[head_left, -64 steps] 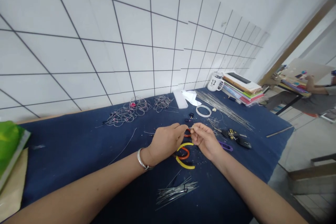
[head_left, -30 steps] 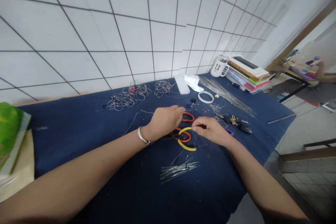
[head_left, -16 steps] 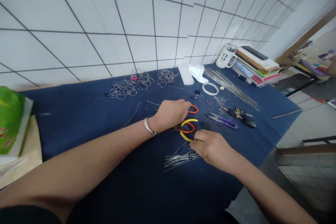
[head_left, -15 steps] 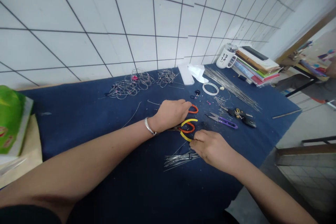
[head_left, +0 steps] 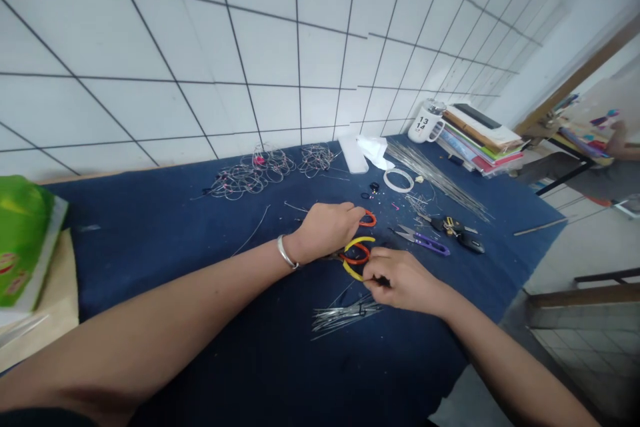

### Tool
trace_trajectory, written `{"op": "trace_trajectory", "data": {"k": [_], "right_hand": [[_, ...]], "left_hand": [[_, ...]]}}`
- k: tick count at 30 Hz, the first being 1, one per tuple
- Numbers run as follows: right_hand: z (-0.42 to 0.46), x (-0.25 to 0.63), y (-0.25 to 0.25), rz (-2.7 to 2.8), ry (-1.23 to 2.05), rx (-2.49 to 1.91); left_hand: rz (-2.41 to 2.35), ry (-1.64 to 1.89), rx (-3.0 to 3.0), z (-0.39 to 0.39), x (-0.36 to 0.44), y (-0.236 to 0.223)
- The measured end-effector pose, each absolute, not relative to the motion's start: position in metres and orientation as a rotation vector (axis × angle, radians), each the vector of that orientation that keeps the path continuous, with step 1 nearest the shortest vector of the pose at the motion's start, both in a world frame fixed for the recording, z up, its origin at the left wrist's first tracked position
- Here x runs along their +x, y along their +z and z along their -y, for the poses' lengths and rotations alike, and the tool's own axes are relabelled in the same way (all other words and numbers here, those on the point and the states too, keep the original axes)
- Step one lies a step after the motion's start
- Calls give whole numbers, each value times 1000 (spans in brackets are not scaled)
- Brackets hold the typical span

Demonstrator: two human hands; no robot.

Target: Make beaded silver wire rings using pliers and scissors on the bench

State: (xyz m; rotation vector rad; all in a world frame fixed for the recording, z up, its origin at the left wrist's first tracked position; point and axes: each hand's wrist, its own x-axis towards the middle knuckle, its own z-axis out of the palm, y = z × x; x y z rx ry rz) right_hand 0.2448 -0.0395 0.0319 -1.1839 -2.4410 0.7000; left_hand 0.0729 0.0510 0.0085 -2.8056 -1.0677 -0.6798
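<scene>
My left hand (head_left: pixel 331 230), with a silver bangle at its wrist, is closed, knuckles up, over the middle of the dark cloth. An orange handle loop (head_left: pixel 369 217) shows at its fingertips; what it grips is hidden. Just below lie yellow-handled pliers (head_left: pixel 353 271), spread apart, with another orange loop (head_left: pixel 358 255) between their handles. My right hand (head_left: pixel 403 279) has thumb and fingers curled together beside the yellow handle end; anything pinched there is too small to name. Below the hands rests a bundle of thin metal wires (head_left: pixel 340 317) with a dark tie.
Purple thread snips (head_left: pixel 431 244) and keys with a fob (head_left: pixel 455 230) lie right of my hands. Coiled wires (head_left: pixel 240 177), a tape roll (head_left: pixel 399 180) and long straight wires (head_left: pixel 440 180) lie farther back. A mug (head_left: pixel 424 123) and stacked books (head_left: pixel 483 137) stand by the wall.
The view has tilted up slightly, so everything sits lower. My right hand has turned a little, opening a gap between its thumb and curled fingers. My left hand keeps its place.
</scene>
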Motion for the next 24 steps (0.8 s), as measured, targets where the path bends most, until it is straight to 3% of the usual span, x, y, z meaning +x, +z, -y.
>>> {"op": "trace_trajectory", "data": {"k": [5,9,24], "right_hand": [[19,274,27,1531,1065,-1296],[10,285,23,888,1401,-1037],[23,265,21,710,1637,-881]], "left_hand": [[1005,-818,-2847,-47,75,10],[1043,-978,-2924,-34,79,22],[1196,-1049,-3065,-12,89,36]]}}
